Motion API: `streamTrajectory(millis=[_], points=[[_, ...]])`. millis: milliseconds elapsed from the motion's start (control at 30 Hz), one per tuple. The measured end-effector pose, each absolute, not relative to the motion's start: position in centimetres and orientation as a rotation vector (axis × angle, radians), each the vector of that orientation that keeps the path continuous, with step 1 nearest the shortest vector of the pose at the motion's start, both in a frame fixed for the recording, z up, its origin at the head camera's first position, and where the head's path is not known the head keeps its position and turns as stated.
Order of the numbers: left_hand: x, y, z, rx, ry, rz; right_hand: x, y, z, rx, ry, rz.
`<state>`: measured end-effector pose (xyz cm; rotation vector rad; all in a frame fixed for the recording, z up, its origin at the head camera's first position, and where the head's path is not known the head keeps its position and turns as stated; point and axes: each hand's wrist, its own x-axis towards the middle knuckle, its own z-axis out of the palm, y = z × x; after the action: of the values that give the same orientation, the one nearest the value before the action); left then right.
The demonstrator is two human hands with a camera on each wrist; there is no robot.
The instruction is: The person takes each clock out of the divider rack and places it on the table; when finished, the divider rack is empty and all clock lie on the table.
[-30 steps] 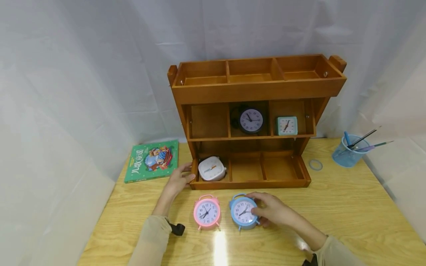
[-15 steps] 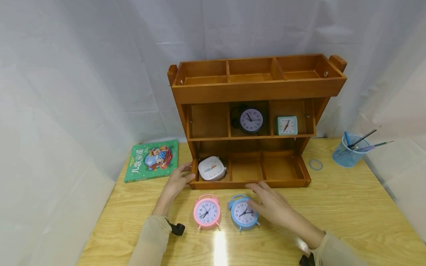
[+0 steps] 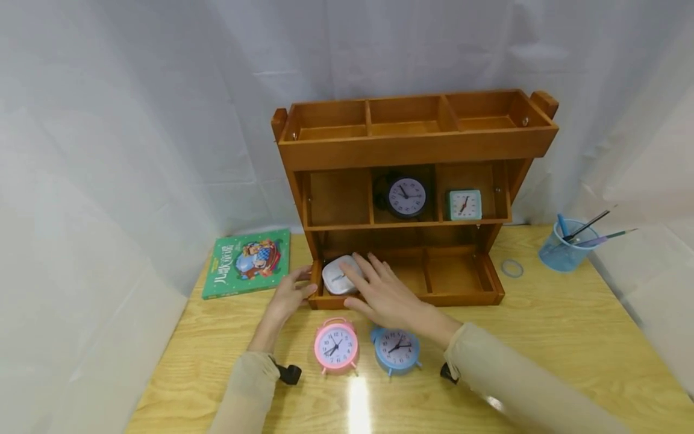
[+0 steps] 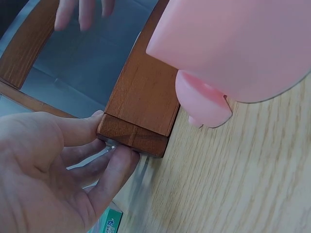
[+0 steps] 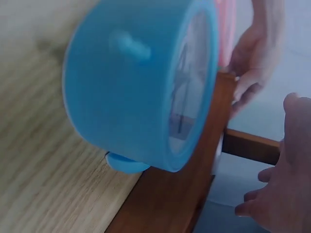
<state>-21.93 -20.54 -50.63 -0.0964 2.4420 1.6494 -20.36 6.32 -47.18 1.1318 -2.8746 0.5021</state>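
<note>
My left hand (image 3: 289, 296) grips the lower left front corner of a wooden desk shelf (image 3: 416, 146); the left wrist view shows thumb and fingers round the end of its front board (image 4: 141, 107). Over the bottom left compartment, my right hand (image 3: 387, 299) reaches with fingers spread, overlapping a white rounded-square clock (image 3: 332, 279) that lies there face up and is partly hidden. In front of the shelf stand a pink twin-bell alarm clock (image 3: 336, 346) and a blue one (image 3: 397, 349), whose top is covered by my right wrist. The blue clock (image 5: 131, 82) looms close in the right wrist view.
In the middle tier sit a black round clock (image 3: 406, 197) and a mint square clock (image 3: 465, 205). A green book (image 3: 249, 262) lies left of the shelf. On the right are a clear ring (image 3: 512, 268) and a blue mesh pen cup (image 3: 566, 253).
My right hand has let go of the blue clock and moved left and forward to the white clock. The left hand stays on the shelf corner. The blue clock's position barely differs.
</note>
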Motion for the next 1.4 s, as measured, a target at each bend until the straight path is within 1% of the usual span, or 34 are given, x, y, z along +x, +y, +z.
streamTrajectory(millis=[167,367,667,900,1067,1400], points=[[-21.9,-20.6,-51.0,-0.100,2.450,1.643,-22.5,4.7,-48.4,1.085,-2.949,0.446],[-21.9,-20.6,-50.9,-0.111,2.453,1.651,-23.9,3.6,-48.9,1.025,-2.985,0.400],[-21.8,-20.5,-51.0,-0.092,2.450,1.660,-24.3,2.3,-49.5,0.986,-3.069,0.270],[-21.7,-20.4,-51.0,-0.104,2.458,1.681,-24.7,1.4,-49.6,0.983,-3.068,0.256],[-21.6,-20.4,-51.0,-0.112,2.451,1.686,-25.1,1.3,-49.2,1.014,-3.104,0.227],[-21.8,-20.3,-50.5,-0.107,2.468,1.668,-25.6,1.8,-48.1,1.022,-3.163,0.308]])
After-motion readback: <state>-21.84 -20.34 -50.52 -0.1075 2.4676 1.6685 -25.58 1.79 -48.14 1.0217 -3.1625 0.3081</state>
